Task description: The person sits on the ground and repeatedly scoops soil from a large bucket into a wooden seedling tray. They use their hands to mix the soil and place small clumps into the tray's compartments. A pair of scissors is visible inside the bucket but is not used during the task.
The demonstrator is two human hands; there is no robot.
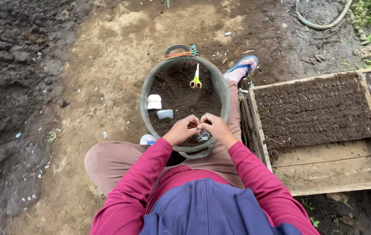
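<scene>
My left hand (182, 129) and my right hand (212, 126) meet over the near rim of a round grey bucket (144, 93) filled with dark soil. Their fingers are pinched together on a small clear plastic bag (203, 136) that hangs below my right hand. A bit of dark soil shows between the fingertips. Inside the bucket, yellow-handled scissors (196, 80) stand stuck in the soil at the far side. A white roll (153, 102) and a small clear packet (165, 114) lie on the soil at the left.
A wooden tray (324, 154) partly filled with dark soil lies on the right. My foot in a blue sandal (242, 68) rests beside the bucket. A hose (320, 21) curves at the top right. Dark loose earth (7, 87) covers the left.
</scene>
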